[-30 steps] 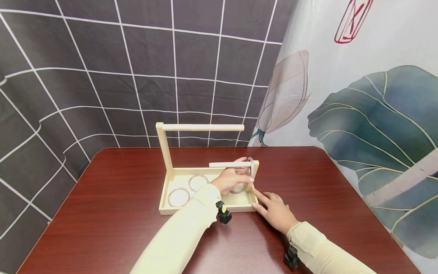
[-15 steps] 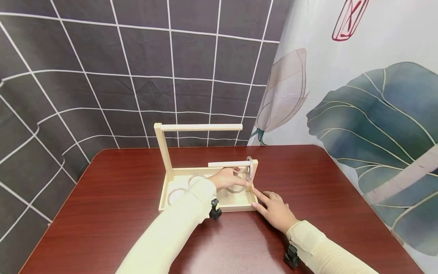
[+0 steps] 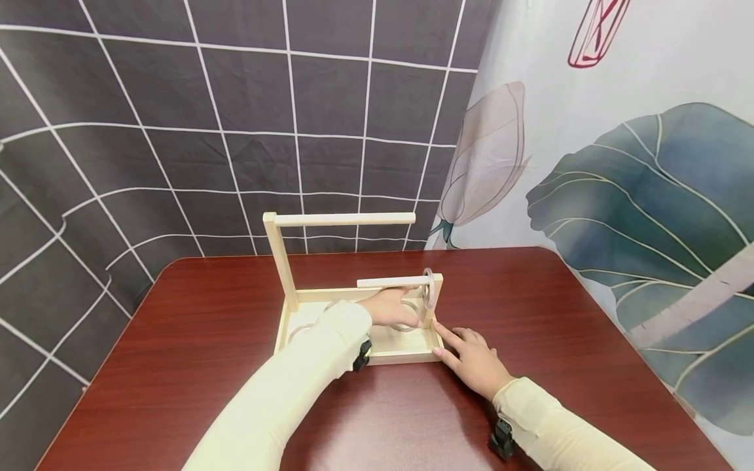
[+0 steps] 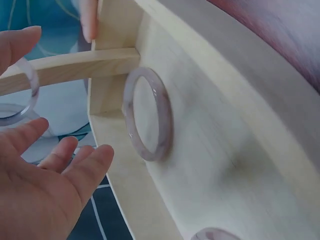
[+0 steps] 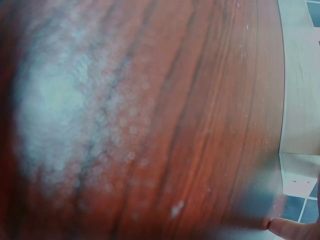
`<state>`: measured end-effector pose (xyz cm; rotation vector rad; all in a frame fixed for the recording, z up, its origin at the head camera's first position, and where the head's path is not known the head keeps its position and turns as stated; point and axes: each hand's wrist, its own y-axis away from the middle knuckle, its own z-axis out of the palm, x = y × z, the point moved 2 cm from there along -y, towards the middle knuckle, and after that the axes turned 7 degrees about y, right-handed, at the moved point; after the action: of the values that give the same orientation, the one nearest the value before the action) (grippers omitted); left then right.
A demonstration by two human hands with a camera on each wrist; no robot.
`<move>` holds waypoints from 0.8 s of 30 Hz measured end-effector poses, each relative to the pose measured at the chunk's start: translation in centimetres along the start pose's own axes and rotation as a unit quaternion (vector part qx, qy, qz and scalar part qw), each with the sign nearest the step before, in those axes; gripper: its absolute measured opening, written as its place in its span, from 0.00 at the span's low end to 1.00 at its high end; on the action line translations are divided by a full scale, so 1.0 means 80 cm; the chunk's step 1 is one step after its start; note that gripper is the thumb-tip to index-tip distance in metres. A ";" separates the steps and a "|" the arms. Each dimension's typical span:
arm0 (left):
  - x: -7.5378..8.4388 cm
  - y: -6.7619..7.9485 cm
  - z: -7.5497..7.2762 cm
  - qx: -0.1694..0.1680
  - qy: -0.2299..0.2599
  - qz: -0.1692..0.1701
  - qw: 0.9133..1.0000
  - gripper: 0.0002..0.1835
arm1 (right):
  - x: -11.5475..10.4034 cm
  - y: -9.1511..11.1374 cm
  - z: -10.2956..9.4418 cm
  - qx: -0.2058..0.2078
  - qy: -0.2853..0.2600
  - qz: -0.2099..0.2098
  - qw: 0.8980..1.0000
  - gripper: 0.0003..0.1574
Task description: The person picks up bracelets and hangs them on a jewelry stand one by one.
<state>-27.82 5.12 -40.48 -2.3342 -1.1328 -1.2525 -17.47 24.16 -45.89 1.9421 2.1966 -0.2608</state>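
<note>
A pale, translucent bangle [image 3: 432, 296] hangs on the lower peg [image 3: 385, 282] of a light wooden stand, close to its short right post. My left hand [image 3: 385, 307] is under that peg, over the tray base [image 3: 406, 358], holding nothing. In the left wrist view its fingers are extended and spread, near a second bangle [image 4: 166, 120] lying on the tray floor. Two more bangles, one of them at the tray's left [image 3: 294, 332], are partly covered by my left sleeve. My right hand [image 3: 471, 363] rests with straight fingers touching the tray's right front corner.
At the stand's left a tall post [image 3: 279, 261] carries a long upper bar [image 3: 344, 219], which ends free on the right. The stand is on a reddish-brown table [image 3: 194, 340]. Behind it hang a dark gridded curtain [image 3: 247, 163] and a pale leaf-patterned one [image 3: 642, 196].
My left hand has let go of the bangle on the lower peg and moved left and down from it. The bangle stays hanging. The right hand keeps its place at the corner.
</note>
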 end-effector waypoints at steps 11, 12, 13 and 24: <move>-0.011 -0.004 0.005 -0.009 -0.135 0.026 0.990 0.43 | -0.003 0.001 -0.003 -0.011 -0.001 0.004 1.000 0.37; -0.012 -0.005 0.005 -0.007 -0.142 0.026 0.989 0.43 | -0.003 0.001 -0.003 -0.012 0.000 0.005 1.000 0.37; -0.013 -0.005 0.005 -0.006 -0.151 0.025 0.988 0.42 | -0.003 0.000 -0.003 -0.012 -0.001 0.006 1.000 0.37; -0.019 -0.003 0.004 -0.013 -0.224 0.000 0.974 0.41 | -0.005 0.001 -0.005 -0.011 -0.002 0.007 1.000 0.36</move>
<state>-28.30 4.67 -41.95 -2.7188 -1.2451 -0.7562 -17.39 23.88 -45.40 1.9432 2.1749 -0.2373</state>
